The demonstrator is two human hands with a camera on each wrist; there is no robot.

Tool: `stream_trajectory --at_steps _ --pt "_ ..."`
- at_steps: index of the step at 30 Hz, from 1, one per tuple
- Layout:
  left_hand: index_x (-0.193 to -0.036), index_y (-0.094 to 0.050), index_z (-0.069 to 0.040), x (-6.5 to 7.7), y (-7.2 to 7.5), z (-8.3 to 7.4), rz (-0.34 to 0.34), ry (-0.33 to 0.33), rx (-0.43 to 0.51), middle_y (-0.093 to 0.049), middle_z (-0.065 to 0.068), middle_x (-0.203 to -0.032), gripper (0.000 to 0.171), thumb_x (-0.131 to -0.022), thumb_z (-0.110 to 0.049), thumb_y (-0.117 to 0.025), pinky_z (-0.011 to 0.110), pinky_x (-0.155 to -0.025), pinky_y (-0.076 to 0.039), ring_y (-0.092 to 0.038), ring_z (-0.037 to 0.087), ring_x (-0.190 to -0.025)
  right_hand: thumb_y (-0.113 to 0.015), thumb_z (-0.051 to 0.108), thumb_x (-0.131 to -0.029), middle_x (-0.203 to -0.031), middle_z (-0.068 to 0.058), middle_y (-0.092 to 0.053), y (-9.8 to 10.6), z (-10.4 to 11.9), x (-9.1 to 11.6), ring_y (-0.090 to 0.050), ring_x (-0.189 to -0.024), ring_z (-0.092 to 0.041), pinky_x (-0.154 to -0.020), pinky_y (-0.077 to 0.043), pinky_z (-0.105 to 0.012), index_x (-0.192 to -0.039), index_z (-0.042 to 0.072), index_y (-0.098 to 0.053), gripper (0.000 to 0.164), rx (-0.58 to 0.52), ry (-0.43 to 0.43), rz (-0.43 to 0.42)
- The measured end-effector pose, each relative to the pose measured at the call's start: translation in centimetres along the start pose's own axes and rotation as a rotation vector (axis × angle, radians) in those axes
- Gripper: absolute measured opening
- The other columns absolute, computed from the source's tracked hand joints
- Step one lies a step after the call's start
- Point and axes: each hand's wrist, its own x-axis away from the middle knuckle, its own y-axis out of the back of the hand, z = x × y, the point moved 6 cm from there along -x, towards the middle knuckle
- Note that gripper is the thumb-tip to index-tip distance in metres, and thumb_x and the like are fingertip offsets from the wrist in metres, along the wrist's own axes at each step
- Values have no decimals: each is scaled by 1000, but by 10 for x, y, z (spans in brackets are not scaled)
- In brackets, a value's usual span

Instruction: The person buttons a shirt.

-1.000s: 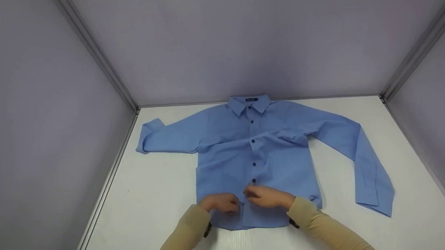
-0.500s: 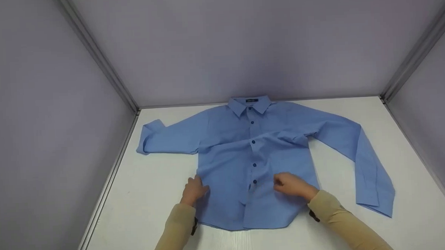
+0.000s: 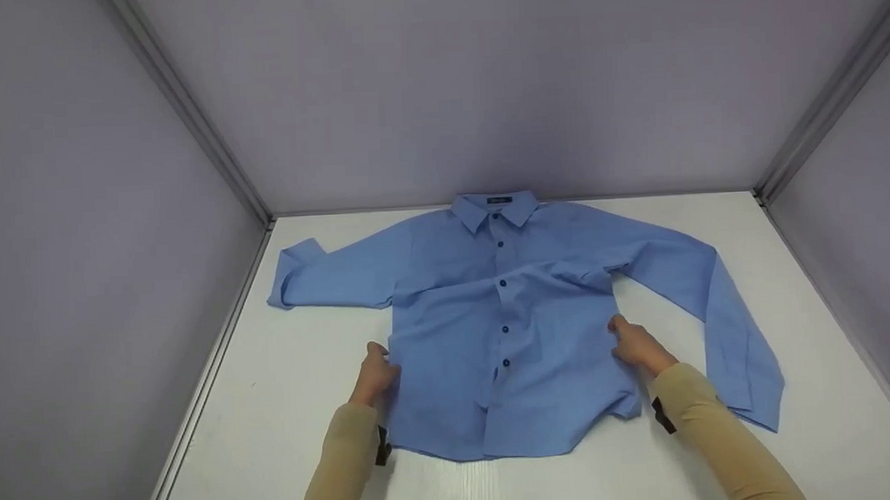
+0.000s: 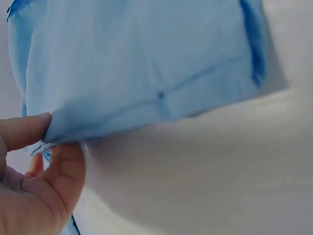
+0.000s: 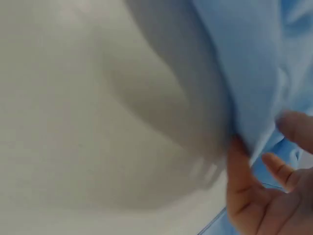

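A blue button-up shirt (image 3: 449, 347) lies front side up, collar at the back. My left hand (image 3: 376, 373) is at its left side edge. In the left wrist view the thumb (image 4: 29, 131) lies over the cloth and the curled fingers (image 4: 66, 169) sit beneath, pinching the edge. On the opposite side edge is my right hand (image 3: 637, 344). The right wrist view shows a finger (image 5: 239, 166) under the cloth edge and the thumb (image 5: 297, 128) over it, with cloth between them. Part of the hem near the right hand is bunched.
The shirt lies on a white table (image 3: 272, 430) enclosed by grey panels (image 3: 483, 90) at the back and sides. The left sleeve (image 3: 341, 277) has its cuff end folded back. The right sleeve (image 3: 738, 342) bends toward the front, outside the right forearm.
Both hands have moved apart from the middle of the lower shirt front to its two side edges. The left reached its edge first; the right moved across afterward. Both now hold cloth.
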Motion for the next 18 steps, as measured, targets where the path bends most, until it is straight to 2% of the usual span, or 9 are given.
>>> stream_trajectory --at_steps 3,6,10,13,16,18 --pt "-95 -35 2 -3 3 1 -11 -29 1 -51 20 -86 27 -73 8 -49 41 -69 -42 -49 28 -77 -47 -10 -71 -80 -18 -54 0 -2 1 -50 -71 -29 -62 -42 -39 -84 -6 -52 15 -13 -1 62" --pt "-83 -36 -3 -3 5 2 1 -66 -36 -46 11 -76 23 -69 11 -49 35 -62 -38 -44 23 -70 -47 -6 -74 -68 -7 -50 3 -6 4 -45 -59 -19 -53 -38 -32 -71 -2 -56 10 -22 -35 101" --pt "-71 -39 -6 -2 1 4 87 -78 -100 -40 4 -67 19 -70 10 -47 28 -54 -33 -40 18 -62 -47 -1 -75 -61 -4 -46 6 -10 6 -41 -55 -16 -51 -35 -29 -67 -1 -54 11 1 -17 126" --pt "-68 -42 -7 0 -3 4 144 -51 -104 -41 2 -65 17 -71 7 -49 26 -51 -33 -40 17 -59 -47 3 -77 -67 -13 -50 14 -18 9 -48 -61 -25 -55 -39 -36 -79 -7 -51 10 57 -55 76" --pt "-69 -43 -7 2 -3 2 159 -37 -97 -43 2 -65 15 -69 4 -53 26 -51 -34 -41 17 -59 -48 8 -81 -78 -28 -52 30 -34 17 -53 -70 -39 -61 -42 -46 -101 -17 -41 33 151 -166 -30" --pt "-70 -44 -6 3 -3 0 167 -32 -99 -43 3 -66 14 -69 2 -56 26 -51 -34 -42 17 -60 -49 12 -82 -86 -36 -50 40 -46 27 -52 -78 -47 -64 -42 -52 -113 -21 -33 48 236 -249 -64"
